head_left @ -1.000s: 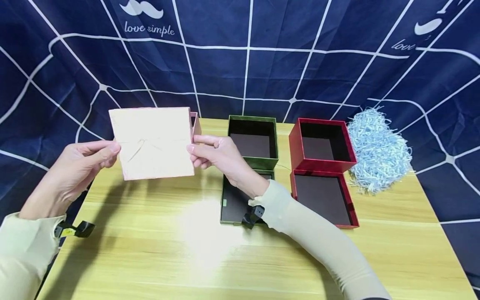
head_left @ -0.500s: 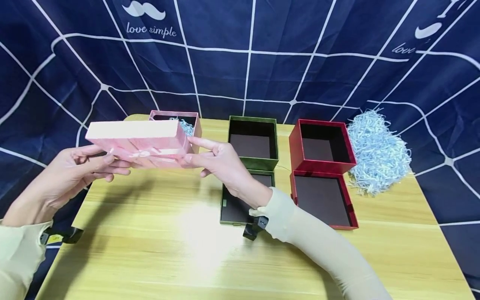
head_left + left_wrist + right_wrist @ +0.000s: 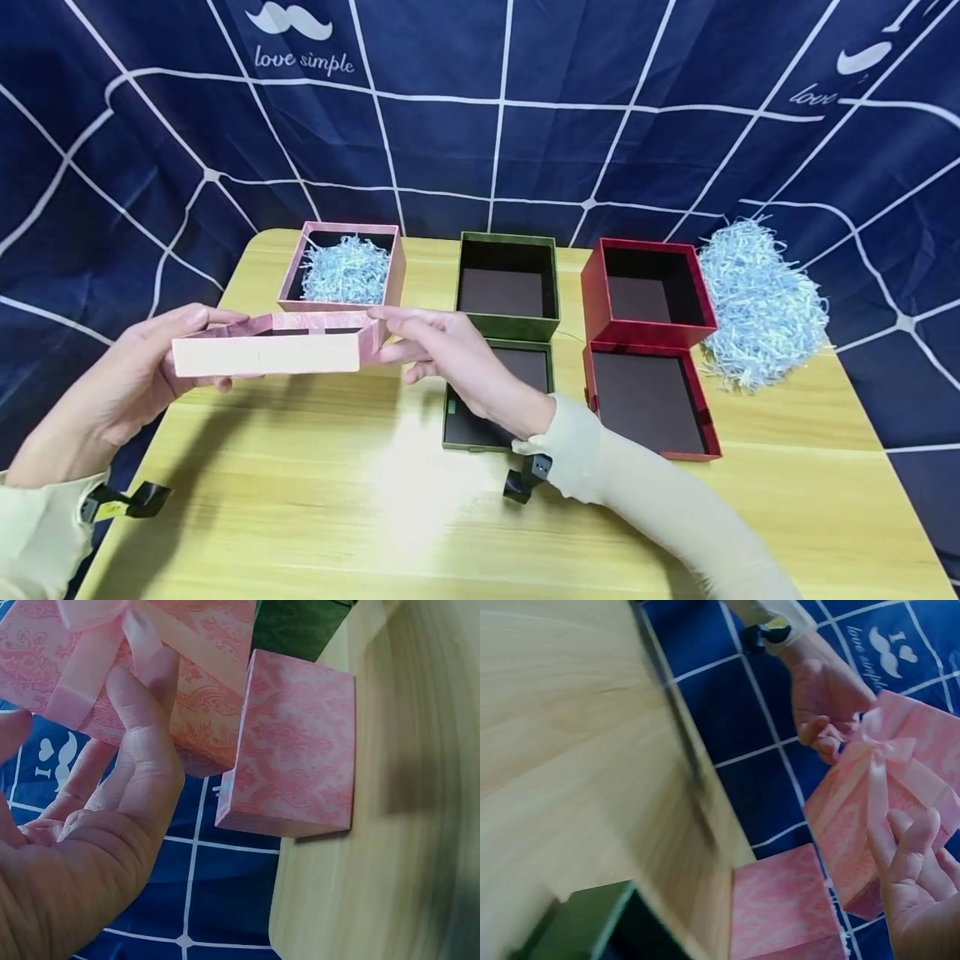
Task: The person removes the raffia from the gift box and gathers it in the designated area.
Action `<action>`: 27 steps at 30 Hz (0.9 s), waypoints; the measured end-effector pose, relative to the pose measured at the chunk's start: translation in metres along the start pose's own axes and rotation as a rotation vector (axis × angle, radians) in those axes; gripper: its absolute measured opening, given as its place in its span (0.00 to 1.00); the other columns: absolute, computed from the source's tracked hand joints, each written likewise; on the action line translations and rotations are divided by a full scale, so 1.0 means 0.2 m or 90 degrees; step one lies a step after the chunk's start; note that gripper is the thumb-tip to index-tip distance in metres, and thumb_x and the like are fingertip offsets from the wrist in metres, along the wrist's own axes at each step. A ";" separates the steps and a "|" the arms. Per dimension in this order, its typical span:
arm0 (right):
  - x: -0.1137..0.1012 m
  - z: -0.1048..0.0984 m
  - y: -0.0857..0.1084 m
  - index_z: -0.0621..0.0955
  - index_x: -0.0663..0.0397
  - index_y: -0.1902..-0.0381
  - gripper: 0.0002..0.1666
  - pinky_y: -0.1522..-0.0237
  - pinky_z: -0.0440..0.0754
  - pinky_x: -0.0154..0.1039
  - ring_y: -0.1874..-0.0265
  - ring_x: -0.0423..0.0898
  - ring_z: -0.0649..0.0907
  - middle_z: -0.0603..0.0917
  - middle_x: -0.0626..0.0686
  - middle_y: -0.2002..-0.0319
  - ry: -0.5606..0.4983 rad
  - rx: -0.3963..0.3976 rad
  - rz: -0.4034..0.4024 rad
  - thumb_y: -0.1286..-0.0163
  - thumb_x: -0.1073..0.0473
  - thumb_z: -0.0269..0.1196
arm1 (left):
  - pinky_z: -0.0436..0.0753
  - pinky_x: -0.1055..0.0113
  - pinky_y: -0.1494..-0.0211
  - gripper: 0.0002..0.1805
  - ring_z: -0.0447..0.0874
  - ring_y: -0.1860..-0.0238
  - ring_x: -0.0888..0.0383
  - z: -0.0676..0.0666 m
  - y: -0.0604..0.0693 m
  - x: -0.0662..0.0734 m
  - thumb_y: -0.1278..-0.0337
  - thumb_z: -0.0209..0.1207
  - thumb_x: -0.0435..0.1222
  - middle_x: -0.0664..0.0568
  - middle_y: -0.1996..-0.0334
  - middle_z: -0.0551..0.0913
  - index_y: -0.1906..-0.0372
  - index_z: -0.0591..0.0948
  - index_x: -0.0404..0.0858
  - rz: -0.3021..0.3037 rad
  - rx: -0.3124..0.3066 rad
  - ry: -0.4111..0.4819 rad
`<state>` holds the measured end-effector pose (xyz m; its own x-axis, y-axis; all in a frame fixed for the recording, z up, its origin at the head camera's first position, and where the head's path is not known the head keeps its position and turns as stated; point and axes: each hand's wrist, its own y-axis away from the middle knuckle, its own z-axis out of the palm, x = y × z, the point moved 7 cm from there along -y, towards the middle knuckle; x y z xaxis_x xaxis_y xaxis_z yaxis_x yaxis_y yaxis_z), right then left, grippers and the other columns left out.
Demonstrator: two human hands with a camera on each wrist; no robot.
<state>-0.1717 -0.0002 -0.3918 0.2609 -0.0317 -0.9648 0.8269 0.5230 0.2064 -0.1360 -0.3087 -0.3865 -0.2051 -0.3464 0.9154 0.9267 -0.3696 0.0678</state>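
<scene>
Both hands hold a pink patterned box lid (image 3: 266,356) above the table's left part, its hollow side upward in the head view. My left hand (image 3: 138,383) grips the left end, and my right hand (image 3: 461,354) pinches the right end. A pink ribbon bow (image 3: 881,748) shows on the lid's outer face in the right wrist view. Just behind the lid stands the matching pink box (image 3: 397,279), with light blue shredded paper (image 3: 347,271) inside. In the left wrist view the box's pink side (image 3: 296,742) appears beside the lid.
To the right stand an open green box (image 3: 512,327) and an open red box (image 3: 648,333). Their dark-lined lids, the green lid (image 3: 480,421) and red lid (image 3: 648,400), lie in front. A blue shredded-paper heap (image 3: 761,308) sits at far right. A navy curtain (image 3: 420,146) surrounds the table.
Both hands have tilted the lid from its flat face toward the head camera until its hollow side turned up. They lowered it slightly, uncovering the view of the paper-filled pink box.
</scene>
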 end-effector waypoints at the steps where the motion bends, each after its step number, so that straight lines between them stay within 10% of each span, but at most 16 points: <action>1: 0.01 0.00 0.00 0.88 0.45 0.32 0.22 0.63 0.87 0.36 0.53 0.50 0.92 0.94 0.54 0.53 0.004 0.000 0.002 0.18 0.49 0.65 | 0.91 0.60 0.58 0.26 0.93 0.56 0.51 -0.01 0.01 -0.01 0.08 0.37 0.31 0.43 0.43 0.90 0.39 0.88 0.30 0.003 0.011 -0.015; 13: 0.17 0.05 0.03 0.84 0.44 0.29 0.28 0.43 0.86 0.61 0.50 0.61 0.91 0.94 0.54 0.54 0.014 -0.049 0.056 0.26 0.54 0.74 | 0.88 0.65 0.53 0.25 0.90 0.52 0.58 -0.05 0.07 -0.13 0.17 0.46 0.20 0.50 0.45 0.89 0.30 0.82 0.41 -0.010 0.004 -0.172; 20: 0.23 0.07 0.03 0.83 0.34 0.30 0.34 0.40 0.82 0.50 0.45 0.48 0.87 0.88 0.51 0.45 0.073 -0.031 0.068 0.32 0.57 0.79 | 0.87 0.67 0.58 0.27 0.91 0.58 0.59 -0.04 0.07 -0.20 0.22 0.49 0.16 0.49 0.54 0.91 0.29 0.77 0.41 -0.005 -0.047 -0.194; 27: 0.28 0.11 0.01 0.77 0.44 0.27 0.39 0.41 0.83 0.46 0.42 0.51 0.83 0.78 0.56 0.39 0.073 -0.026 0.048 0.32 0.67 0.77 | 0.86 0.65 0.58 0.28 0.88 0.56 0.61 -0.05 0.05 -0.24 0.21 0.48 0.16 0.53 0.52 0.88 0.26 0.71 0.39 0.003 -0.077 -0.242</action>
<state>-0.1441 -0.0205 -0.4422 0.2614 0.1054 -0.9595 0.7855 0.5545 0.2749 -0.1196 -0.3041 -0.4337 -0.0486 -0.0131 0.9987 0.8786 -0.4761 0.0365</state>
